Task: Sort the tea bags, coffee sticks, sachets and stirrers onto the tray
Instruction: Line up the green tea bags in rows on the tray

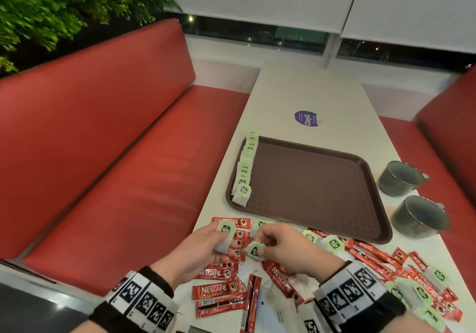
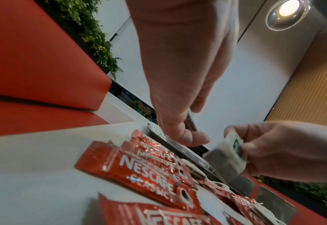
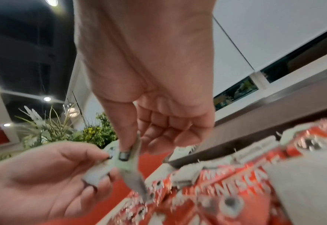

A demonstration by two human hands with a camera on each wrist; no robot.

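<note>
The left hand held a tea bag above the near edge of the counter, its fingers curled under the bag and the thumb pressed on the green tag. The right hand hung close beside it and pinched a second bag by its tag between thumb and forefinger; in the right wrist view that bag dangled just above the pile, and the two bags nearly touched. Both hands hovered over a loose heap of red coffee sticks and more tea bags, spread across the counter's near end and out to the right. The brown tray lay beyond the heap, just past the hands, with a row of tea bags leaning along its left rim and the rest of its floor bare. Some white sachets lay flat among the sticks near the wrists, too blurred to read. Two grey mugs stood on the counter just right of the tray, one behind the other. A round purple sticker sat on the counter past the tray. Red benches flanked the counter on both sides, with green foliage behind the left one.
</note>
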